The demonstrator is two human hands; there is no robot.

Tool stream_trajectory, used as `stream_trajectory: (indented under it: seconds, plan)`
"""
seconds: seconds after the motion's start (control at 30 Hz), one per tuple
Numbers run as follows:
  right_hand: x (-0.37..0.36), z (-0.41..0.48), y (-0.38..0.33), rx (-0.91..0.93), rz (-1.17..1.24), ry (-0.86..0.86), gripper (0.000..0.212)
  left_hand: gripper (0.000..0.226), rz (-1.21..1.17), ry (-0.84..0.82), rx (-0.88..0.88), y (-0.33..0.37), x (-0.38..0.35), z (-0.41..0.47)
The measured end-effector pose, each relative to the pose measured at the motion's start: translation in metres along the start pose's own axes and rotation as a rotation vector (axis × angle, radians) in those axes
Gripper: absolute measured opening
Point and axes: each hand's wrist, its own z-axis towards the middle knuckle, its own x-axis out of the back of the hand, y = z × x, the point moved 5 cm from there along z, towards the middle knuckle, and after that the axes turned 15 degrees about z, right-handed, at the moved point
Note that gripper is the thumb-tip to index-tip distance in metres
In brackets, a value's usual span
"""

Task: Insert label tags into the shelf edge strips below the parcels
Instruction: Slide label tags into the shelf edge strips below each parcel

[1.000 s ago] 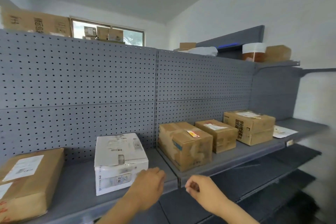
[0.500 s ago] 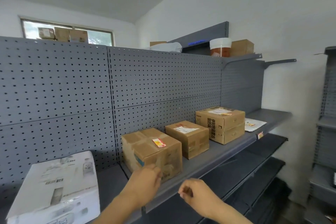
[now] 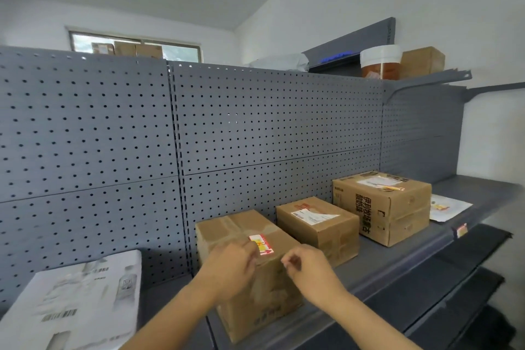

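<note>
Hands at the nearest brown box [image 3: 227,226]
Left hand [image 3: 230,267] and right hand [image 3: 311,268] were curled close together by the box's red sticker [image 3: 262,244]; I could not tell what they held.

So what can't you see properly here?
All from the head view:
- Whether the right hand pinches a tag: its curled fingers hide it.
- What the left hand touches: its own back hides the fingertips.
- The white box: cut off by the bottom-left edge.
- Writing on the shelf-edge tag: too small and blurred.
</note>
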Motion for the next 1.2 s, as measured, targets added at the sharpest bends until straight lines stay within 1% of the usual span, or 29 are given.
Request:
stream_trajectory:
  seconds: [0.07, 0.13, 0.2, 0.3, 0.37, 0.4, 0.6, 0.63, 0.7, 0.73, 0.87, 0.93, 1.0, 1.07, 1.2]
  plan:
    - [-0.004, 0.018, -0.005, 0.026, -0.018, 0.071, 0.011, 0.021, 0.048, -0.014, 0.035, -0.006, -0.002, 0.005]
    - [-0.008, 0.036, -0.01, 0.041, -0.042, 0.102, 0.008, 0.023, 0.107, -0.034, 0.071, -0.012, -0.002, 0.011]
    - [-0.019, 0.057, -0.012, 0.02, -0.085, 0.063, 0.013, 0.024, 0.142, -0.06, 0.103, -0.018, -0.004, 0.015]
    - [-0.037, 0.084, -0.009, -0.121, -0.199, -0.057, 0.025, 0.029, 0.177, -0.109, 0.138, -0.023, -0.007, 0.022]
    - [-0.049, 0.1, -0.008, -0.164, -0.296, -0.149, 0.027, 0.029, 0.19, -0.112, 0.181, -0.027, -0.006, 0.024]
    - [-0.05, 0.102, -0.008, -0.186, -0.317, -0.155, 0.027, 0.029, 0.191, -0.11, 0.186, -0.027, -0.006, 0.025]
    - [-0.047, 0.107, -0.008, -0.292, -0.196, -0.194, 0.031, 0.028, 0.219, -0.097, 0.246, -0.031, 0.0, 0.013]
    - [-0.046, 0.106, -0.01, -0.279, -0.189, -0.18, 0.028, 0.028, 0.215, -0.101, 0.261, -0.032, 0.001, 0.01]
    - [-0.045, 0.106, -0.016, -0.204, -0.164, -0.123, 0.01, 0.027, 0.223, -0.087, 0.279, -0.033, 0.006, 0.004]
    - [-0.047, 0.104, -0.021, -0.162, -0.125, -0.103, 0.007, 0.027, 0.225, -0.078, 0.286, -0.034, 0.008, 0.0]
    - [-0.067, 0.086, -0.05, 0.013, 0.027, -0.086, 0.019, 0.027, 0.247, -0.058, 0.332, -0.04, 0.018, -0.024]
    - [-0.081, 0.075, -0.066, 0.083, 0.114, -0.103, 0.014, 0.034, 0.28, -0.054, 0.353, -0.043, 0.023, -0.04]
    - [-0.098, 0.063, -0.078, 0.101, 0.205, -0.152, 0.012, 0.035, 0.307, -0.074, 0.394, -0.047, 0.029, -0.06]
    - [-0.116, 0.051, -0.088, 0.114, 0.282, -0.211, 0.014, 0.029, 0.331, -0.107, 0.45, -0.052, 0.037, -0.08]
    - [-0.144, 0.024, -0.112, 0.175, 0.31, -0.332, 0.024, 0.026, 0.347, -0.135, 0.534, -0.058, 0.056, -0.123]
